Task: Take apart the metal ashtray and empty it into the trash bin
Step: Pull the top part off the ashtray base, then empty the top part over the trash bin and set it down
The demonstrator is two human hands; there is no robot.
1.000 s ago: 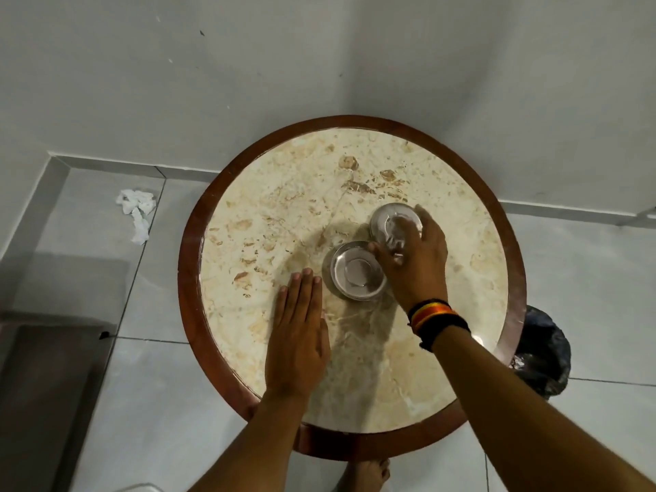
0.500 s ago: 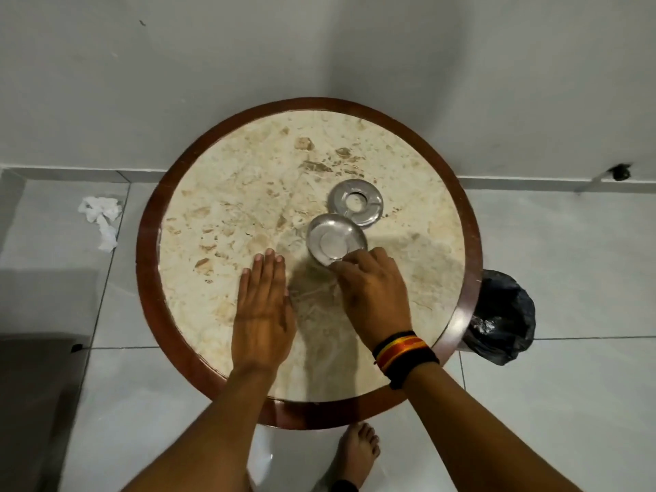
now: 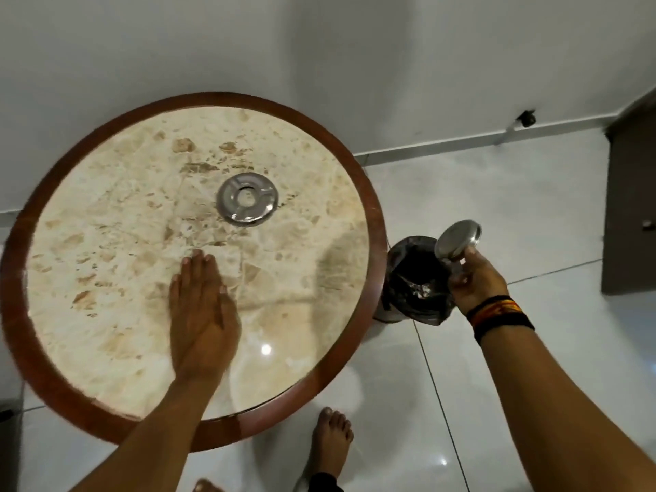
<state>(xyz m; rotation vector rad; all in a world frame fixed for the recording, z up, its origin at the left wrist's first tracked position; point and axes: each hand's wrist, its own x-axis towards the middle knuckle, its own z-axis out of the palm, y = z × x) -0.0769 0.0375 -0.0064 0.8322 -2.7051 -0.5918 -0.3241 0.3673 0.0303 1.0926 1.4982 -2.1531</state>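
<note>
While right hand fingers pinch tilted ashtray bowl over trash bin, left hand flat on table, fingers together

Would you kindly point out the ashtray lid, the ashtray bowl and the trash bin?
Lid [image 3: 247,199]: head view, on its metal ring beside the centre hole.
Bowl [image 3: 456,244]: head view, on its tilted underside.
Trash bin [image 3: 413,275]: head view, on the black liner inside.

Right hand grips the tilted ashtray bowl above the black-lined trash bin. Left hand lies flat on the round marble table; the ashtray lid rests there.
</note>
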